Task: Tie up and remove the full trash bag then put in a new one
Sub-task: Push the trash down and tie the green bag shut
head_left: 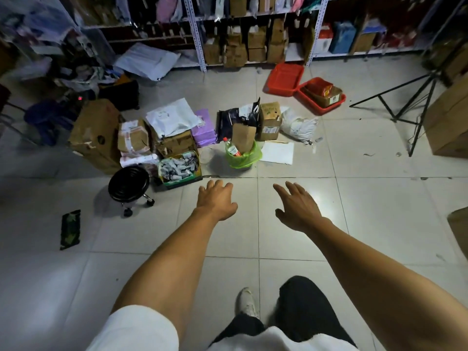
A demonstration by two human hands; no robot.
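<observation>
Nearest the camera, a white shoe [247,301] and a dark trouser leg [301,307] are standing on the tiled floor [379,211], with both bare arms reaching forward above them. The left hand [215,200] is hanging palm down over the floor, its fingers [215,184] loosely apart and clamped on nothing. The right hand [296,206] is doing the same just beside it, fingers [291,190] spread and empty. Neither hand is touching anything.

Beyond the fingertips, the task's thing is sitting on the floor: a small bin lined with a green trash bag [243,158], near the middle of the clutter. It is overfilled; a brown paper bag [243,138] and a plastic bottle [231,148] with a red cap are sticking up well above the rim. To its left a box of small items [178,169] and a black rolling stool [129,184] are standing close; a white sheet [277,153] is lying to its right. Cardboard boxes [269,120] are crowding behind it, with 2 red trays [286,77] and shelving [200,46] farther back.

The risk, as I judge it, is in the tall contents: gathering the bag's edges may be difficult while they are poking out, and lifting could be tipping the bottle onto the floor or tearing the thin plastic. No new bag is identifiable here.
</observation>
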